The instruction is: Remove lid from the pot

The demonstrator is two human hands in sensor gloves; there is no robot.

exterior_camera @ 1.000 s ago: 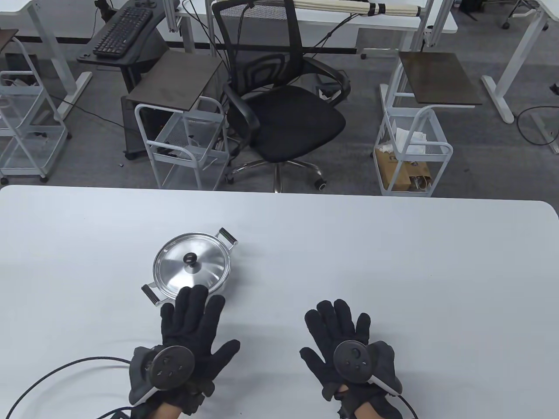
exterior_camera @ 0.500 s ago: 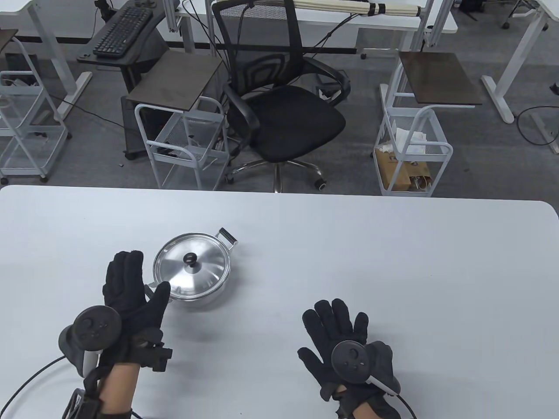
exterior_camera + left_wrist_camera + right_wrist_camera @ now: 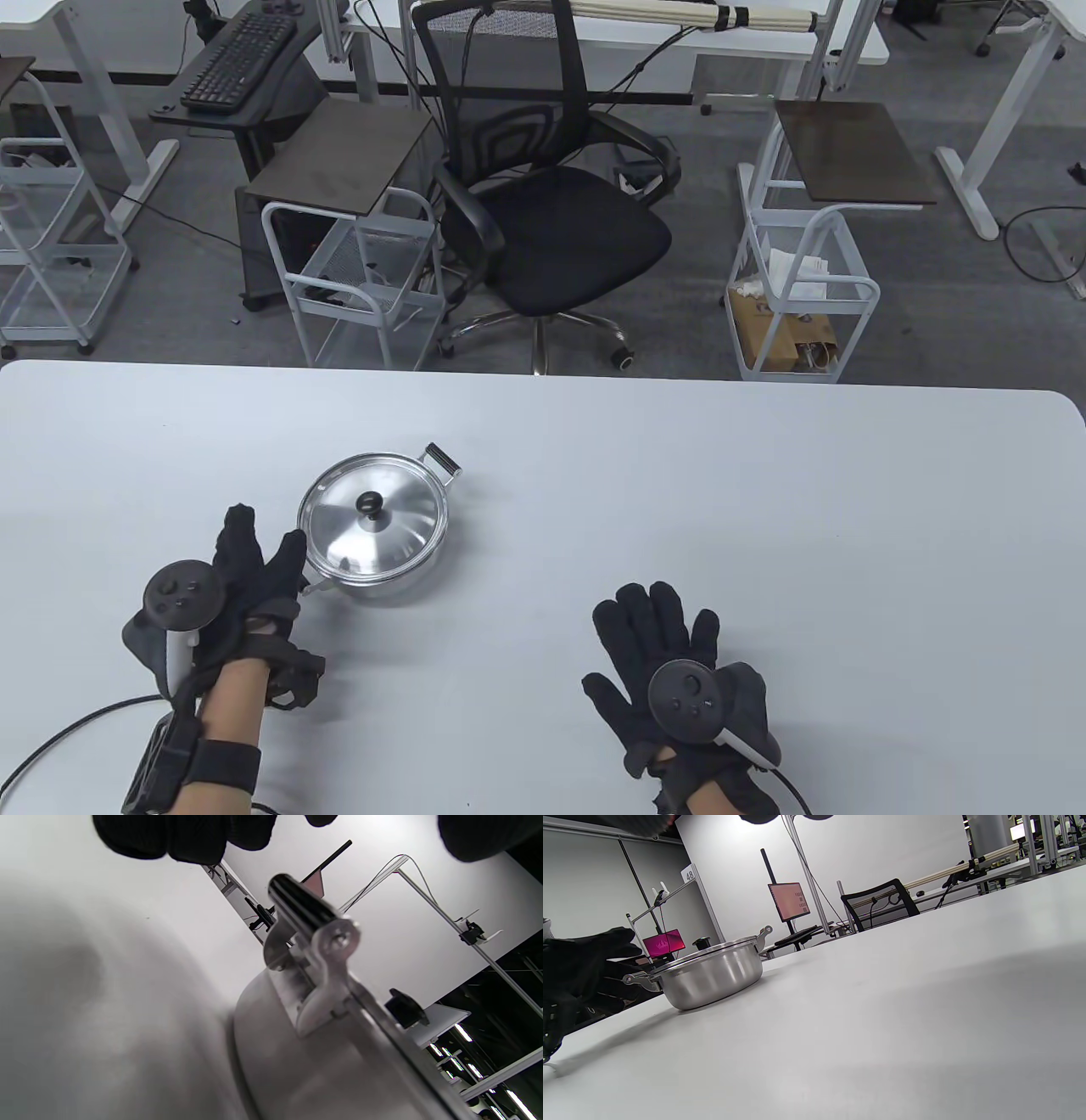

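Your L hand (image 3: 246, 569) at pot (image 3: 373, 577) near-side handle (image 3: 303, 910), contact hidden, grip unclear. Lid (image 3: 372, 519) on. R hand (image 3: 679, 671) flat on table (image 3: 764, 509), fingers spread.

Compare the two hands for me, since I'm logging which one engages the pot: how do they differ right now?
The left hand is turned on edge at the pot's near handle; the right hand lies palm-down, fingers spread, apart from it. In the left wrist view the fingers are not closed on the handle. Both wear black gloves.
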